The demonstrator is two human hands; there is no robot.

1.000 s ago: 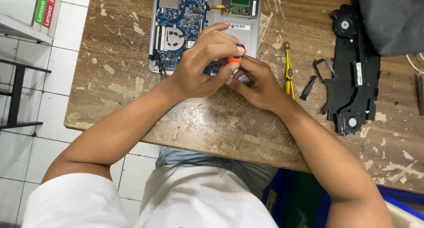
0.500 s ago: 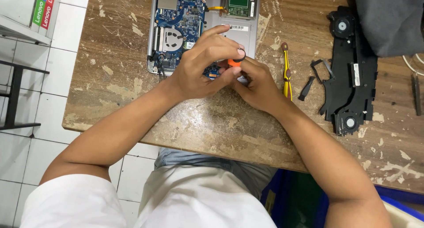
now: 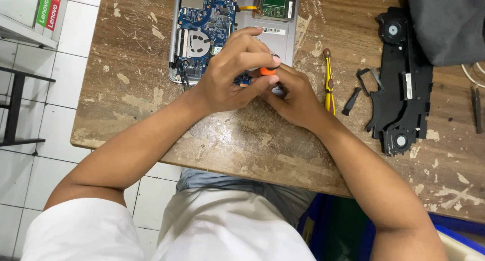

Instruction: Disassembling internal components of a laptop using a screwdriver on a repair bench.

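Left hand (image 3: 227, 79) pinches the orange screwdriver (image 3: 269, 70); right hand (image 3: 293, 97), at 4 o'clock, steadies it. Light, stiff, slippery; the laptop (image 3: 202, 33) board looks fragile.

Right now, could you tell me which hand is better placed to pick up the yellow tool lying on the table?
Right. The right hand lies just beside the yellow tool, while the left hand grips the orange-handled tool over the open laptop, farther away.
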